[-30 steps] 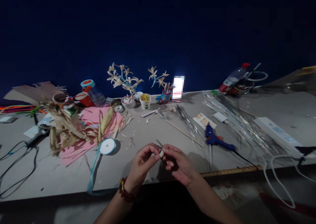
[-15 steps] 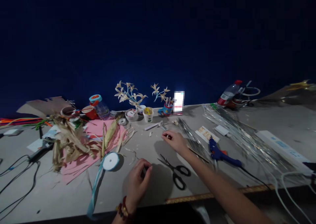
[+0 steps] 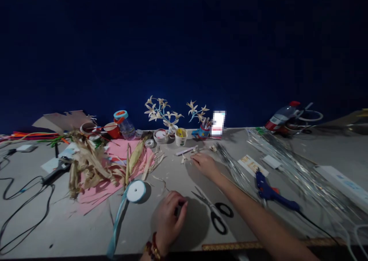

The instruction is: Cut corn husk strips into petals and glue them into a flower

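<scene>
My right hand [image 3: 204, 165] reaches over the table, fingers bent down and fingertips pressed together. Beside its fingertips lie small pale pieces [image 3: 183, 160], close to a thin light-purple stick [image 3: 185, 151]. What those fingers hold, if anything, is hidden. Nearer the front edge, my left hand [image 3: 171, 215] rests with fingers curled and the thumb close to them; nothing shows in it. Between my hands and to the right lie black-handled scissors [image 3: 213, 207], blades slightly apart. A roll of light-blue ribbon [image 3: 136, 191] sits left of my left hand.
Dried corn husks [image 3: 92, 165] cover pink paper [image 3: 116, 148] at left. Pale husk flowers [image 3: 162, 109] stand at the back near small cups [image 3: 181, 137] and a lit phone [image 3: 217, 123]. A blue glue gun [image 3: 271, 194], silvery wires [image 3: 234, 169] and a bottle [image 3: 283, 115] are at right.
The view has swung left, so things appear farther right. My right fingertips have come down close to the small pale pieces. My left hand stays curled in nearly the same place.
</scene>
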Action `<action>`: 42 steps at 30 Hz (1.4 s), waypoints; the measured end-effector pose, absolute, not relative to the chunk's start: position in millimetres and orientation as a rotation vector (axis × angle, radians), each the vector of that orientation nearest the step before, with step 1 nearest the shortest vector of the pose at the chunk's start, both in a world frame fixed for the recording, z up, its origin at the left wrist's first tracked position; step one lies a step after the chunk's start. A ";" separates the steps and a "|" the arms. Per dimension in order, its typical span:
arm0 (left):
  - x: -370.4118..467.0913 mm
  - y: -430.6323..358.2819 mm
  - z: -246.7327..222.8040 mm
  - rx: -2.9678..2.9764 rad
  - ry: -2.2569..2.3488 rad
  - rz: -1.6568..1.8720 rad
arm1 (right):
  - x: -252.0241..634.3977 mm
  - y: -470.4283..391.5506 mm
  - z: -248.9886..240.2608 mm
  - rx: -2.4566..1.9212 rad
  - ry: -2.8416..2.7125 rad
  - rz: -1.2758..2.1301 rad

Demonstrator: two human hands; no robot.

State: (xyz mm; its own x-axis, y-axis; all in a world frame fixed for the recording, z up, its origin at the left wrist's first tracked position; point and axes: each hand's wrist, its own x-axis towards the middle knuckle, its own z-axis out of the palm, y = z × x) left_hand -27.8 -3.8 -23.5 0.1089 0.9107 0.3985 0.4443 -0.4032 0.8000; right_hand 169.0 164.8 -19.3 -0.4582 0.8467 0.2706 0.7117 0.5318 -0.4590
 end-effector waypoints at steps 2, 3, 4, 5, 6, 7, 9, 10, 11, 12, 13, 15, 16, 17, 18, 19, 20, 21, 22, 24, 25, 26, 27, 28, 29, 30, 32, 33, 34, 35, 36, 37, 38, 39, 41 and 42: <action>-28.0 -3.1 -24.4 1.937 1.293 1.229 | 179.7 152.3 -17.7 -1.307 -2.289 0.380; -27.8 -3.0 -25.6 1.967 1.269 1.220 | 184.0 143.6 -16.9 -1.321 -2.286 0.382; -27.5 -2.9 -27.1 1.999 1.238 1.217 | 187.7 133.3 -16.1 -1.323 -2.286 0.393; -27.0 -2.8 -28.9 2.027 1.202 1.217 | 190.8 121.6 -15.2 -1.320 -2.287 0.407; -26.4 -2.8 -30.6 2.051 1.166 1.218 | 193.7 108.9 -14.2 -1.310 -2.293 0.427; -25.9 -2.6 -32.1 2.070 1.134 1.217 | 196.6 95.6 -13.2 -1.300 -2.296 0.447; -24.8 -2.4 -33.7 2.090 1.097 1.204 | 203.0 68.9 -11.9 -1.301 -2.280 0.492; -24.3 -2.3 -33.8 2.094 1.090 1.200 | 206.7 56.4 -12.2 -1.318 -2.258 0.501; -24.0 -2.3 -33.5 2.097 1.084 1.200 | 210.5 45.0 -13.3 -1.328 -2.253 0.497; -23.7 -2.4 -32.9 2.098 1.080 1.206 | 214.3 34.9 -15.5 -1.334 -2.253 0.481; -23.6 -2.5 -32.2 2.097 1.076 1.211 | 217.7 26.2 -18.5 -1.343 -2.263 0.467; -23.5 -3.1 -31.2 2.096 1.074 1.207 | 222.6 13.0 -26.0 -1.358 -2.292 0.442; -23.6 -3.3 -31.0 2.096 1.079 1.199 | 223.9 8.4 -30.0 -1.361 -2.304 0.432; -23.8 -3.6 -31.0 2.098 1.082 1.190 | 224.4 4.9 -33.7 -1.359 -2.311 0.422; -24.0 -3.7 -31.3 2.101 1.083 1.181 | 224.2 2.6 -36.9 -1.356 -2.311 0.410; -24.4 -3.8 -31.6 2.103 1.084 1.173 | 223.6 1.3 -39.4 -1.355 -2.307 0.397; -24.8 -3.9 -31.8 2.101 1.090 1.171 | 223.0 1.1 -41.1 -1.352 -2.303 0.384; -25.3 -3.8 -32.0 2.097 1.096 1.173 | 222.6 2.2 -41.9 -1.348 -2.302 0.368; -25.6 -3.7 -31.9 2.090 1.108 1.178 | 222.8 4.6 -41.9 -1.343 -2.302 0.351; -26.0 -3.1 -31.2 2.078 1.143 1.186 | 225.5 14.2 -39.9 -1.331 -2.313 0.296; -26.0 -2.7 -30.6 2.077 1.159 1.191 | 228.0 21.3 -38.2 -1.354 -2.318 0.252; -25.8 -2.4 -29.9 2.081 1.169 1.193 | 230.9 29.8 -36.3 -1.396 -2.321 0.198; -25.5 -2.0 -29.4 2.090 1.175 1.193 | 234.1 39.1 -34.4 -1.474 -2.320 0.137; -25.3 -1.7 -29.2 2.100 1.179 1.191 | 237.1 48.6 -32.6 -1.583 -2.307 0.075; -25.0 -1.5 -29.4 2.110 1.179 1.187 | 239.6 57.9 -31.0 -1.650 -2.293 0.039; -25.0 -1.4 -30.0 2.119 1.179 1.185 | 241.4 66.3 -29.6 -1.710 -2.277 0.008; -25.3 -1.2 -32.5 2.129 1.180 1.180 | 242.6 79.2 -27.5 -1.791 -2.257 -0.035; -25.7 -1.1 -34.1 2.128 1.184 1.183 | 242.1 83.6 -26.6 -1.827 -2.252 -0.055; -26.2 -0.8 -35.7 2.127 1.190 1.185 | 241.1 86.8 -25.8 -1.861 -2.249 -0.073; -26.6 -0.4 -37.0 2.125 1.196 1.187 | 239.9 89.1 -25.1 -1.894 -2.247 -0.087; -26.9 0.0 -37.9 2.125 1.202 1.184 | 238.8 91.0 -24.3 -1.925 -2.245 -0.097; -27.0 0.5 -38.3 2.125 1.205 1.176 | 237.9 92.5 -23.5 -1.953 -2.245 -0.103; -27.0 1.0 -38.4 2.127 1.208 1.168 | 237.5 94.0 -22.7 -1.979 -2.245 -0.105; -26.9 1.5 -38.0 2.130 1.207 1.158 | 237.6 95.4 -21.9 -2.002 -2.245 -0.104; -26.5 2.4 -37.0 2.141 1.202 1.141 | 239.2 97.9 -20.3 -2.044 -2.244 -0.099; -26.4 2.7 -36.6 2.146 1.201 1.136 | 240.4 98.8 -19.5 -2.062 -2.241 -0.095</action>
State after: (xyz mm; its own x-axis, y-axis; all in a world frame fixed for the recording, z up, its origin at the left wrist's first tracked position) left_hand -26.4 2.7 -36.6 0.2892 0.8459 0.4480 0.4944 -0.5328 0.6868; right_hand 240.4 98.8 -19.5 -0.0819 0.9903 0.1118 0.9963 0.0845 -0.0182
